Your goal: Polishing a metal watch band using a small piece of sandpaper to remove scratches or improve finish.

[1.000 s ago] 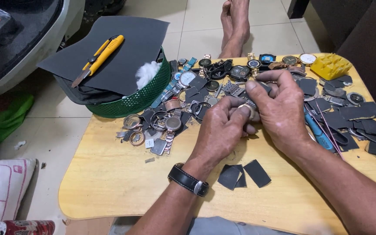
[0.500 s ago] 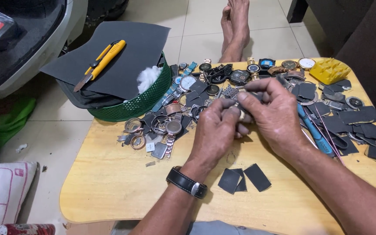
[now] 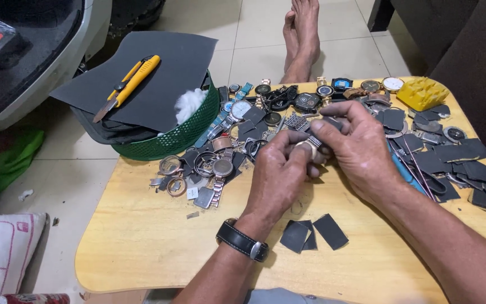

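Note:
My left hand (image 3: 279, 174), with a black wristwatch on its wrist, pinches a small round metal watch case (image 3: 305, 147) between thumb and fingers above the yellow wooden table (image 3: 158, 247). My right hand (image 3: 358, 149) meets it from the right, fingertips closed on a small dark piece pressed against the same watch case. Both hands hover over the near edge of a heap of watches and watch parts (image 3: 237, 135). A few dark sandpaper scraps (image 3: 313, 232) lie on the table just below my hands.
A green basket (image 3: 184, 135) at the table's left corner carries a dark sandpaper sheet, a yellow utility knife (image 3: 130, 84) and white cotton (image 3: 188, 104). More dark scraps (image 3: 457, 163) and a yellow block (image 3: 422, 93) lie right. Bare feet (image 3: 302, 34) rest on the floor beyond.
Both hands have shifted slightly toward me and left while staying together on the watch case; the fingers have re-gripped it. Nothing else on the table moved.

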